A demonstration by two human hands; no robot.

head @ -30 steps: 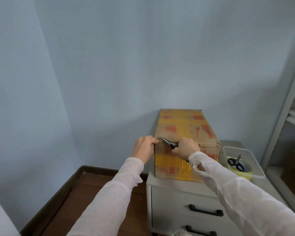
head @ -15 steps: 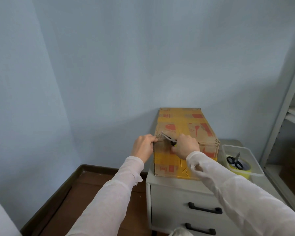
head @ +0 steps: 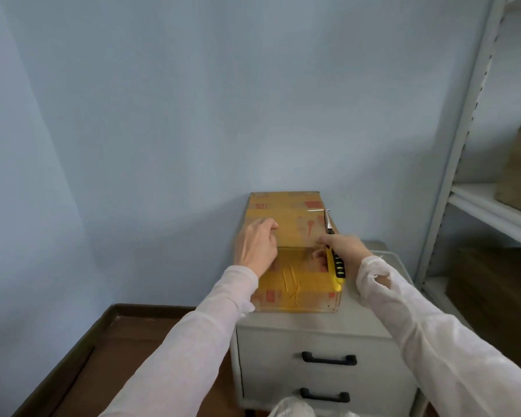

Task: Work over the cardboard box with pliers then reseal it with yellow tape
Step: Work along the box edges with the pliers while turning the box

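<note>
The cardboard box point(head: 288, 216) is sitting on the drawer cabinet point(head: 313, 329) against the wall. The right hand point(head: 346, 246), which was working at the box's near left top edge a moment ago, is now reaching along the right side. It is gripping the yellow-and-black pliers point(head: 337, 266) and aiming their nose at a pale sliver point(head: 315, 210) on the lid. The left hand point(head: 254, 246) is no longer at the corner and is resting on the lid, fingers bent; whether they are pinching anything I cannot tell. The pliers work is apparently moving to a new spot, so resealing is not starting yet.
</note>
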